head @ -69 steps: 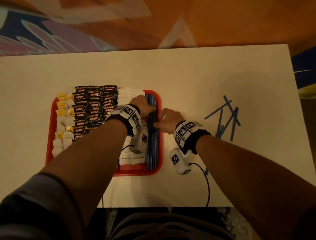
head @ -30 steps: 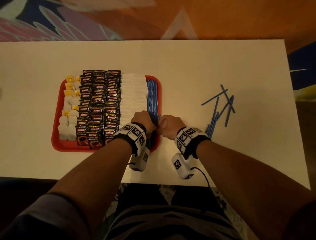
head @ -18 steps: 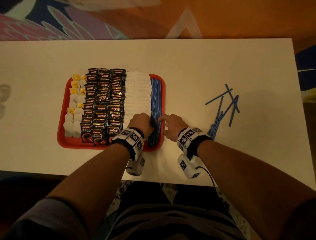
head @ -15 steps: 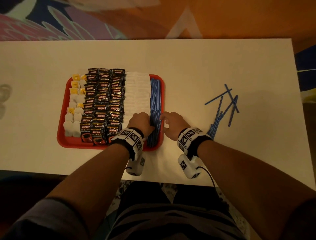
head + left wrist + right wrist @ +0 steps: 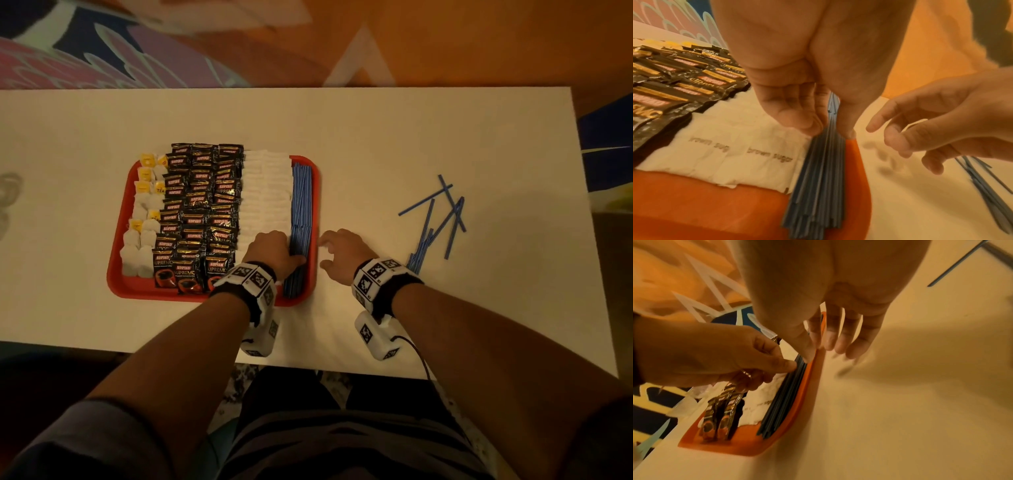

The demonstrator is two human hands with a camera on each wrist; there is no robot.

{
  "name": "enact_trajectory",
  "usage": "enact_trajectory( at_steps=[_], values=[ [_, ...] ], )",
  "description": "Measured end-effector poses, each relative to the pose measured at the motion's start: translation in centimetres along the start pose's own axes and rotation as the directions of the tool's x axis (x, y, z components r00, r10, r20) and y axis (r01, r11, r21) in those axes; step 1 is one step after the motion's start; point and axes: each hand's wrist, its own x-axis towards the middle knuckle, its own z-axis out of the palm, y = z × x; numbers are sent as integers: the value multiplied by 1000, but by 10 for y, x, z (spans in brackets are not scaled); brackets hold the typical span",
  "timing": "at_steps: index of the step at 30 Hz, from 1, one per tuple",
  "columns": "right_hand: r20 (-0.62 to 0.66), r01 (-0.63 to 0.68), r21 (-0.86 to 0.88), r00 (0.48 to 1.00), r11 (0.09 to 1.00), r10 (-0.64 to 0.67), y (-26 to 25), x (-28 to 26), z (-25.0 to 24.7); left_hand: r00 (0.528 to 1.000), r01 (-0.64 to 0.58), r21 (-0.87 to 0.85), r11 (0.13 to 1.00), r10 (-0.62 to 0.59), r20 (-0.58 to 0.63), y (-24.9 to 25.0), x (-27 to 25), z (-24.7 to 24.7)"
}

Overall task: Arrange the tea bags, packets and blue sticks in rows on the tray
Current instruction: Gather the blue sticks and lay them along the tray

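While your left hand (image 5: 274,251) pinches the row of blue sticks (image 5: 301,205) between thumb and fingertips (image 5: 812,125) along the right edge of the red tray (image 5: 118,260), your right hand (image 5: 342,251) hovers just beside the tray's right rim, above the bench (image 5: 376,137), fingers loosely spread and holding nothing. On the tray, from your left to your right, you have the tea bags (image 5: 142,219) with yellow tags, three rows of black coffee packets (image 5: 200,212), a band of white brown-sugar packets (image 5: 269,192), and then the sticks lying lengthwise against the rim. The near ends of the sticks are uneven in the left wrist view. Well apart to your right, a loose scatter of blue sticks (image 5: 436,219) lies crossed on the bench, some bunched, others splayed at angles.
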Motion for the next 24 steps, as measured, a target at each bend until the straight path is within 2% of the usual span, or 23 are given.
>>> enact_trajectory(
  at_steps=[5,8,11,15,19,24],
  values=[
    [-38,-110,93,993,990,114,31,-10,-28,994,-93,-118,989,86,-64,43,-7,2],
    [-83,-179,72,979,981,185,62,-18,-51,984,-176,-54,983,177,27,81,-5,15],
    [-108,-249,52,961,967,253,99,-30,-79,963,-213,29,977,205,175,119,-5,36],
    [-156,-322,-1,935,947,318,146,-44,-110,915,-335,169,927,277,293,162,-6,70],
    [-169,-337,-37,930,941,327,176,-46,-122,922,-333,139,933,291,256,188,-1,87],
    [-135,-252,-35,960,967,245,176,-37,-114,932,-346,127,930,325,160,210,15,78]
  ],
)
